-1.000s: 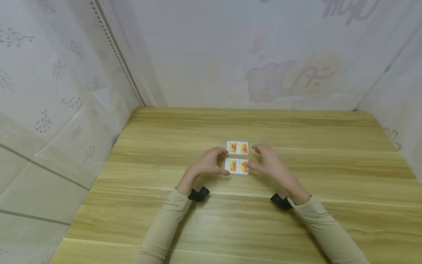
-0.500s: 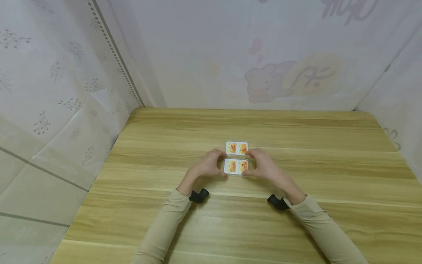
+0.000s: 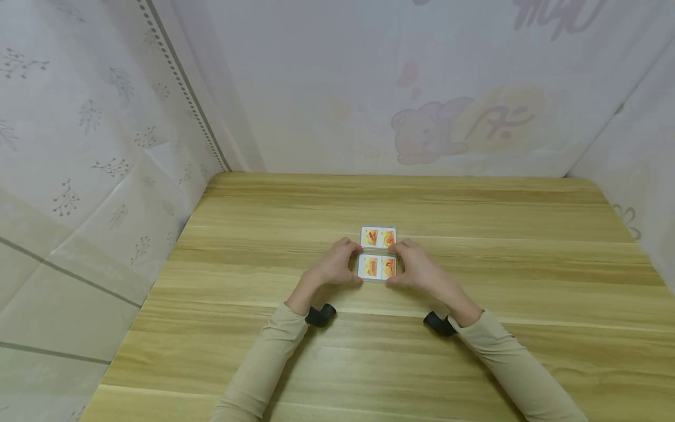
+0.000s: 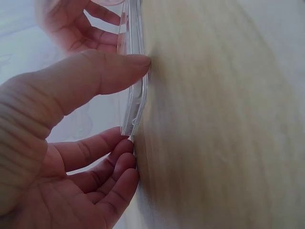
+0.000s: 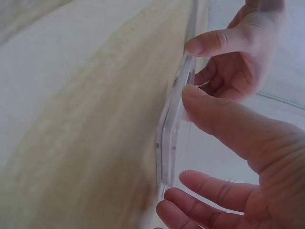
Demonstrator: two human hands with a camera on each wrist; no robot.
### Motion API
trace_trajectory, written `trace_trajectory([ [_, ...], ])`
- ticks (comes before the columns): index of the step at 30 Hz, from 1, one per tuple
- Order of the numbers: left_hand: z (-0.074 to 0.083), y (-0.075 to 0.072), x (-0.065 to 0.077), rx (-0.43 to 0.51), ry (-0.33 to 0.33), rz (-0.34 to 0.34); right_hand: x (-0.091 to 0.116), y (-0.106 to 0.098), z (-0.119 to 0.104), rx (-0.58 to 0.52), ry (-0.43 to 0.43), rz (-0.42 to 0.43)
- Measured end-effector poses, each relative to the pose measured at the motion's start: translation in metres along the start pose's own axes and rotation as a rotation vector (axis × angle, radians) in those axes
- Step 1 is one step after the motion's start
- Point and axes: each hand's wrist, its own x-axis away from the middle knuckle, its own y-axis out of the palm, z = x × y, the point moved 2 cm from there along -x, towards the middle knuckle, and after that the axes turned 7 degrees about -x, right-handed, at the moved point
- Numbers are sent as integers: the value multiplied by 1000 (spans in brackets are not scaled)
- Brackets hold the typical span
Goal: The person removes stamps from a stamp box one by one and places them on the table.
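Observation:
Two flat clear plastic cases lie on the wooden table, one behind the other with a narrow gap between. Each shows a white panel with two orange, stamp-like pictures. My left hand (image 3: 334,265) holds the left end of the near case (image 3: 377,267), thumb at its front edge and fingers at its back edge. Likewise my right hand (image 3: 422,267) grips the right end. In the left wrist view the thumb (image 4: 119,71) lies along the edge of the clear case (image 4: 136,102). The far case (image 3: 378,237) sits just beyond both hands' fingertips.
The wooden table (image 3: 474,217) stretches out on all sides of the cases. Pale printed curtains (image 3: 316,88) hang behind it and at both sides. A black wrist device (image 3: 321,315) sits below each hand.
My right hand has come in from the right and closed its thumb and fingers on the near case's right end. The left hand stays at the left end. Both cases have barely moved.

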Motion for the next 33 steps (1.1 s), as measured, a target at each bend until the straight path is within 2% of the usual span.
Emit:
trace_trajectory([
  [16,1,0,-1,9,-14,-5,-1,5,-3,23,-1,-9],
  [33,2,0,-2,-2,-20,-12,-2,5,-1,-6,-34,7],
])
